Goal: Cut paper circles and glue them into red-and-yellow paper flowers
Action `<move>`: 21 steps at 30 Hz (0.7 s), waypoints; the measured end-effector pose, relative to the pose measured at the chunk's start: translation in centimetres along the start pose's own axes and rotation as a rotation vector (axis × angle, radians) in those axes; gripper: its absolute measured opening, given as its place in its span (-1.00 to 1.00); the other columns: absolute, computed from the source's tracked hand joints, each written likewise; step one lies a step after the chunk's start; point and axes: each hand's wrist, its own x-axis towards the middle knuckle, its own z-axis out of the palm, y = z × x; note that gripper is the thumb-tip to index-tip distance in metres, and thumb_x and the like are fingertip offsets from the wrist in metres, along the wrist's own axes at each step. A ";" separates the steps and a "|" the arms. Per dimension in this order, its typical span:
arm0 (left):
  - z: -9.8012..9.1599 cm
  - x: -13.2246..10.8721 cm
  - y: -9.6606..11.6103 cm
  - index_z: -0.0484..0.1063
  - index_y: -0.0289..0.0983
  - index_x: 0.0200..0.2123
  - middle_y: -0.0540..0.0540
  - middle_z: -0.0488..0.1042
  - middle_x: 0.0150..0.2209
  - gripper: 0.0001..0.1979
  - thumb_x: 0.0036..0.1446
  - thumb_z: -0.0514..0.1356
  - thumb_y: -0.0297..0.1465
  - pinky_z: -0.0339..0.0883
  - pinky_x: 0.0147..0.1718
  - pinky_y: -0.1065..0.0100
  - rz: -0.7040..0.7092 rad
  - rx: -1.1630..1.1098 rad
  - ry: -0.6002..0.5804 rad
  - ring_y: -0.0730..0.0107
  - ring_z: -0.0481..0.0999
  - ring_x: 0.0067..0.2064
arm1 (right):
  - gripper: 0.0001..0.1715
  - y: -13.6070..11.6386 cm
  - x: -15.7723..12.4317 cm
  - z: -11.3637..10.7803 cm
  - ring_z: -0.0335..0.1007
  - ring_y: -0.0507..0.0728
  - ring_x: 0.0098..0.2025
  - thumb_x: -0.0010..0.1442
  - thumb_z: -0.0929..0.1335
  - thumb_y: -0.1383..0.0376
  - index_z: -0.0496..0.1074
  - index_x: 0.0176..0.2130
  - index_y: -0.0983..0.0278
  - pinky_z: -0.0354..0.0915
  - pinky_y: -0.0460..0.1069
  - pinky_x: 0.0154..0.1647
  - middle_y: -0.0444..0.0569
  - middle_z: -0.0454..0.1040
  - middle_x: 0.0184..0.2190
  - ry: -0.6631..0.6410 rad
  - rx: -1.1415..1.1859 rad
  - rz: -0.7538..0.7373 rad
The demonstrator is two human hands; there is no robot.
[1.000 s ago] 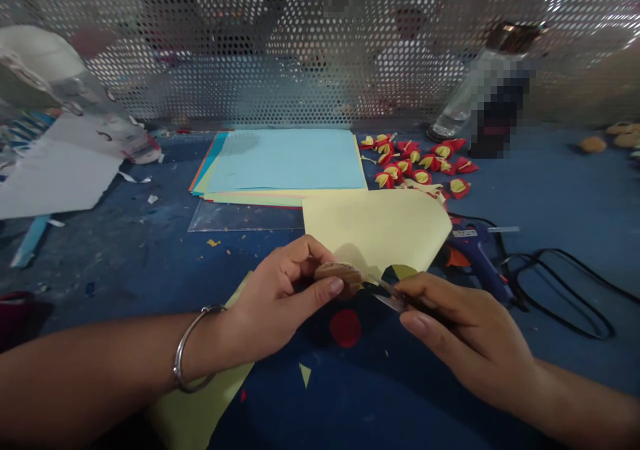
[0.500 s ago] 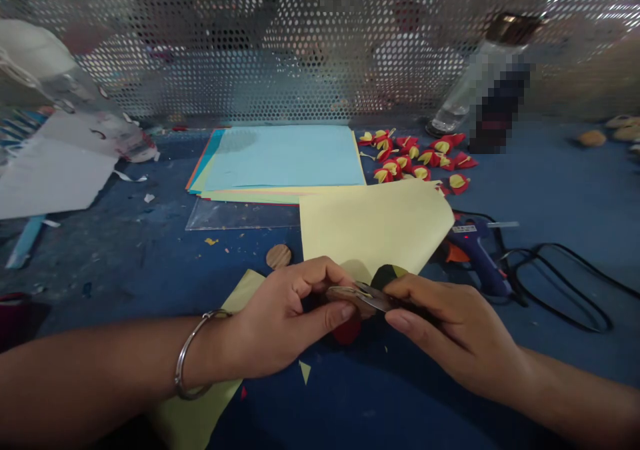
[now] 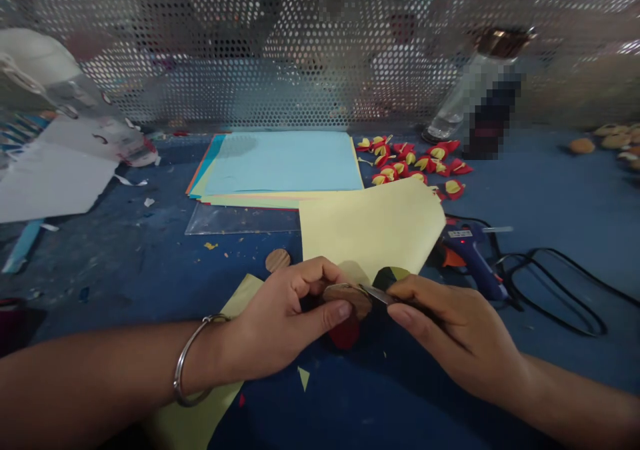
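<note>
Fingers [image 3: 320, 271] pinch wooden disc [image 3: 356, 298] (left hand [image 3: 280, 317]), scissors [image 3: 379, 295] (right hand [image 3: 460, 323]) — glue-gun label [image 3: 461, 233] illegible.

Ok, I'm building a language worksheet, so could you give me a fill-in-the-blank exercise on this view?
The right hand grips the scissors near the brown disc in the ____ hand.
The paper stack is topped with a light ____ sheet.
The glue gun lies to the ____ of the large yellow sheet.

Missing words: left; blue; right.

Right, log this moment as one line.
left hand: holds wood-grain disc | right hand: holds metal blade at disc's edge | nearby: pale yellow sheet, glue gun
</note>
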 end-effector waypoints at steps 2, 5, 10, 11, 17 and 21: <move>0.0 -0.1 0.0 0.48 -0.32 -0.13 -0.07 0.61 -0.31 -0.80 0.31 0.35 -0.31 0.40 -0.25 0.40 0.009 -0.047 0.012 0.43 0.54 -0.30 | -0.59 0.1 -0.1 0.0 0.25 -0.04 -0.59 0.56 0.27 0.07 0.48 -0.25 0.22 0.19 -0.10 -0.56 -0.21 0.38 -0.56 0.038 0.006 0.023; -0.1 -0.1 -0.1 0.51 -0.30 -0.09 -0.08 0.67 -0.27 -0.77 0.29 0.38 -0.30 0.44 -0.19 0.37 -0.006 -0.158 0.045 0.41 0.61 -0.25 | -0.63 0.5 -0.5 0.0 0.30 -0.03 -0.56 0.55 0.28 0.05 0.50 -0.18 0.22 0.24 -0.10 -0.52 -0.19 0.44 -0.51 0.052 0.035 0.038; -0.6 0.8 -0.6 0.45 -0.27 -0.17 -0.03 0.69 -0.32 -0.72 0.20 0.47 -0.32 0.46 -0.18 0.39 -0.040 -0.368 0.219 0.45 0.64 -0.29 | -0.62 1.0 -0.6 0.2 0.26 -0.03 -0.54 0.54 0.28 0.03 0.50 -0.18 0.22 0.21 -0.09 -0.51 -0.19 0.41 -0.50 0.004 0.102 0.082; -0.7 1.1 -0.7 0.44 -0.28 -0.19 -0.01 0.67 -0.36 -0.71 0.18 0.48 -0.34 0.43 -0.22 0.42 -0.045 -0.391 0.267 0.49 0.61 -0.33 | -0.60 1.1 -0.5 0.2 0.22 -0.03 -0.55 0.53 0.29 0.02 0.50 -0.20 0.22 0.18 -0.09 -0.52 -0.20 0.37 -0.52 -0.019 0.113 0.107; -0.8 1.7 -0.5 0.36 -0.25 -0.17 0.06 0.60 -0.41 -0.62 0.09 0.50 -0.38 0.40 -0.33 0.43 -0.108 -0.455 0.410 0.49 0.55 -0.39 | -0.53 1.2 0.0 0.5 0.10 -0.03 -0.56 0.50 0.30 -0.05 0.50 -0.25 0.22 0.08 -0.07 -0.55 -0.24 0.25 -0.56 -0.068 0.151 0.205; -0.7 1.5 -0.2 0.38 -0.25 -0.07 0.04 0.61 -0.39 -0.61 0.12 0.48 -0.41 0.42 -0.34 0.39 -0.098 -0.466 0.408 0.42 0.59 -0.37 | -0.52 1.4 -0.3 0.6 0.11 -0.03 -0.57 0.51 0.30 -0.06 0.49 -0.25 0.23 0.08 -0.07 -0.55 -0.24 0.25 -0.57 -0.071 0.140 0.198</move>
